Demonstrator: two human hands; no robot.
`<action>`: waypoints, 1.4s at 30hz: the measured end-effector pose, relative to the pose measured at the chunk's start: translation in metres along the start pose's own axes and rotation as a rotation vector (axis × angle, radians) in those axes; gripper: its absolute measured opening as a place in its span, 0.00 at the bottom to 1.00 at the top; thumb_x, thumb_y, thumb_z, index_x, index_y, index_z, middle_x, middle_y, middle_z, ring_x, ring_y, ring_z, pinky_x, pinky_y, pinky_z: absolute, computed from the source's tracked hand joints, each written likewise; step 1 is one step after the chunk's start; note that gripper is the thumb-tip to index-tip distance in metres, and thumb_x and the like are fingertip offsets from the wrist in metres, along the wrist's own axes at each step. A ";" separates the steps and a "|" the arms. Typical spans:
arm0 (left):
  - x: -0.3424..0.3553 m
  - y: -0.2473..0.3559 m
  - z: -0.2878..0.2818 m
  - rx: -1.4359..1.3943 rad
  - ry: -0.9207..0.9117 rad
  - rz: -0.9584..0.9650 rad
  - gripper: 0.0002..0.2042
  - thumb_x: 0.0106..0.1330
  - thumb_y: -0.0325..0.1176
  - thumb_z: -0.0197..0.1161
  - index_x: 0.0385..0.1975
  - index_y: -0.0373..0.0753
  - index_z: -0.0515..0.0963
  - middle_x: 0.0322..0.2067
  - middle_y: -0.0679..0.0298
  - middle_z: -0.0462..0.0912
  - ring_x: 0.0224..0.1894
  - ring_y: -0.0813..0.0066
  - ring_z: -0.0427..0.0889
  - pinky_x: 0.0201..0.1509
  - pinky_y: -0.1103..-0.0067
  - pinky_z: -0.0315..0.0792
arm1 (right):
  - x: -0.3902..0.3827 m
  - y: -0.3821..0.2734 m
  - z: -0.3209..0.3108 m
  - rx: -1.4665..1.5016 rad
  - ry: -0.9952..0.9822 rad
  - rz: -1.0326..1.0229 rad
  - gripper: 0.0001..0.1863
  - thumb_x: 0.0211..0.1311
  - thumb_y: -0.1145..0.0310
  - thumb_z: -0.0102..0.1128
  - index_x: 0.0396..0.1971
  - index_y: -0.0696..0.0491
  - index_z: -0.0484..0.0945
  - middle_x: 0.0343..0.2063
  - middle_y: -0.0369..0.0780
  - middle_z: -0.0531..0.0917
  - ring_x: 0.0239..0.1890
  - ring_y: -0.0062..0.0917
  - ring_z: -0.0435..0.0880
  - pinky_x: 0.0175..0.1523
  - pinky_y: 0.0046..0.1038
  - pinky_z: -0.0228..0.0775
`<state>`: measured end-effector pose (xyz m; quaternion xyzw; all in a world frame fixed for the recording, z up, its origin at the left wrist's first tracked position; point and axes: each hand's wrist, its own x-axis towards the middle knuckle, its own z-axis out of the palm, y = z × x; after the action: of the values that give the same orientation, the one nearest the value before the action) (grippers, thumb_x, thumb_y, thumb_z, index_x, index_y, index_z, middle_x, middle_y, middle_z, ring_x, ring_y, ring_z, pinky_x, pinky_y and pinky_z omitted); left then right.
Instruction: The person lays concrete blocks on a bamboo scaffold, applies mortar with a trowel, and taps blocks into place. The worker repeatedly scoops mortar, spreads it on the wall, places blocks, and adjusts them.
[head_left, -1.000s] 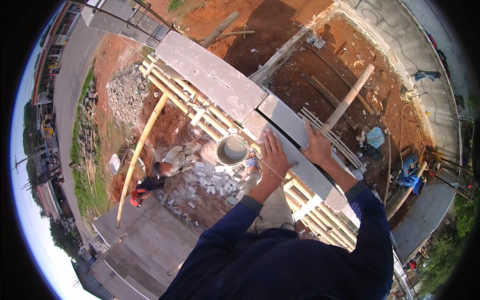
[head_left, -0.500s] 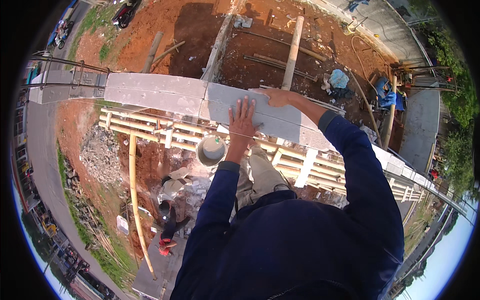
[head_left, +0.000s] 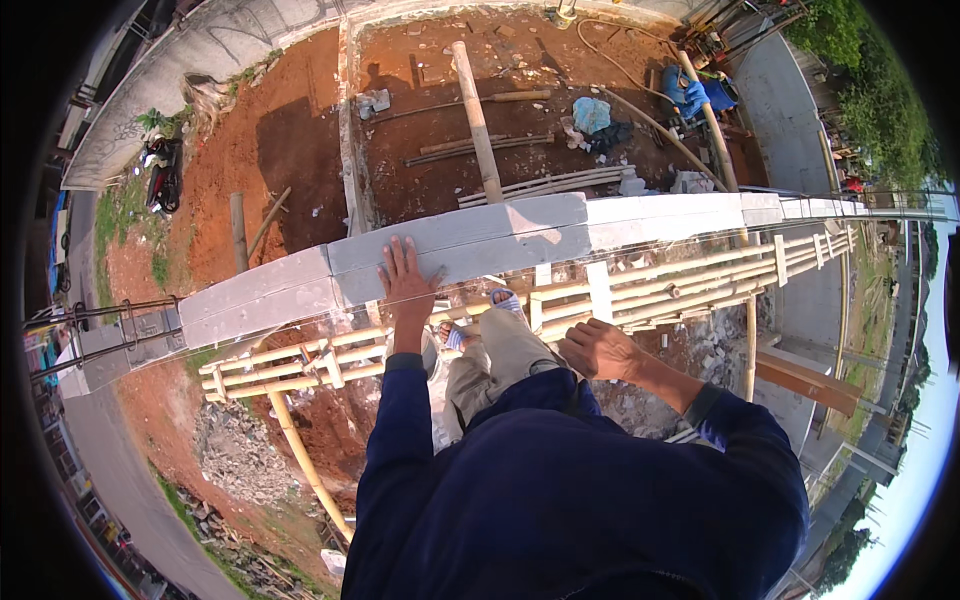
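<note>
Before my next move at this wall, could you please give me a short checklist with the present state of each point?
1. Left hand flat on the grey blocks: ok, fingers spread.
2. Right hand away from the blocks: ok.
3. Right hand empty: cannot tell, fingers curled.
4. Bucket fully in view: not ok, left forearm covers much of it.
5. Bamboo scaffold firmly tied: cannot tell.
6. Both feet at least partly visible: ok.

no readable words, labels, numbers or signs anywhere, dark looping scrawl (head_left: pixel 225 32) on the pale grey wall (head_left: pixel 150 92) at upper left, finer marks (head_left: pixel 98 153) farther along it, too small and blurred to read
</note>
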<state>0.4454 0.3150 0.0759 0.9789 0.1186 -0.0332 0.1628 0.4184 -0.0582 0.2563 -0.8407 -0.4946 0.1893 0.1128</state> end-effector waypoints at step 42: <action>-0.003 -0.010 -0.027 0.283 -0.147 0.057 0.51 0.64 0.53 0.67 0.77 0.28 0.48 0.78 0.38 0.43 0.80 0.35 0.45 0.79 0.52 0.56 | 0.162 0.360 0.131 1.833 1.071 0.791 0.39 0.82 0.40 0.33 0.69 0.63 0.67 0.63 0.50 0.79 0.69 0.38 0.74 0.79 0.40 0.53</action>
<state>0.4409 0.3326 0.0989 0.9900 0.0727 -0.1164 0.0323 0.7172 -0.0915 -0.0313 -0.5115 0.2428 0.1186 0.8156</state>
